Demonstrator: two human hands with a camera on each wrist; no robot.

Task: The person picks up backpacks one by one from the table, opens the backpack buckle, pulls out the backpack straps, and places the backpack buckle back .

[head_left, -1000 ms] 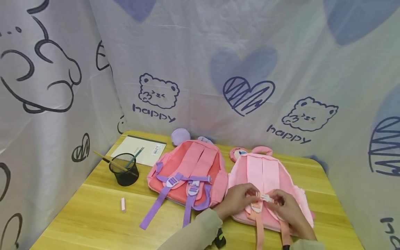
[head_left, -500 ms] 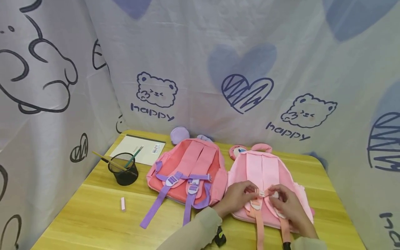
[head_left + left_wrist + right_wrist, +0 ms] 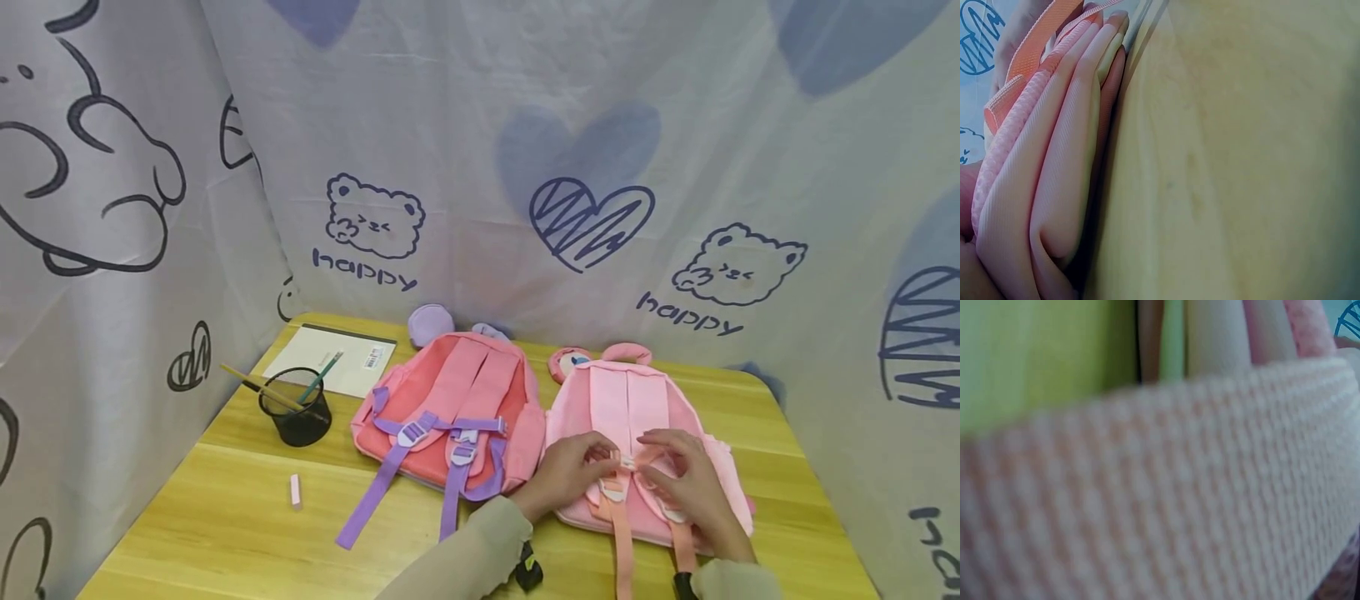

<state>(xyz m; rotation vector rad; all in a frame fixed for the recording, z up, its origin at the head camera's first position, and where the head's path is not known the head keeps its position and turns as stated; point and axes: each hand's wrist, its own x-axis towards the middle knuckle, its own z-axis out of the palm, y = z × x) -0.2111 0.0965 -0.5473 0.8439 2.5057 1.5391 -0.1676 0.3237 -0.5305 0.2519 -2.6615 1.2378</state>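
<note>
Here's my left hand [image 3: 573,471], fingers bent, thumb and fingertips pinching the left end of the white buckle [image 3: 628,463]! Over on the other side my right hand [image 3: 686,482] has its fingers curved about the peach strap [image 3: 649,455] at the buckle's right, forefinger and thumb a little apart. All of it sits above the lower middle of the pale pink backpack [image 3: 611,392], lying straps-up on the wooden table [image 3: 225,508]. Right beside it, a coral backpack [image 3: 480,375] with purple straps! Farther left, a black mesh cup [image 3: 303,423] holds pencils, a notebook [image 3: 341,354] behind it
</note>
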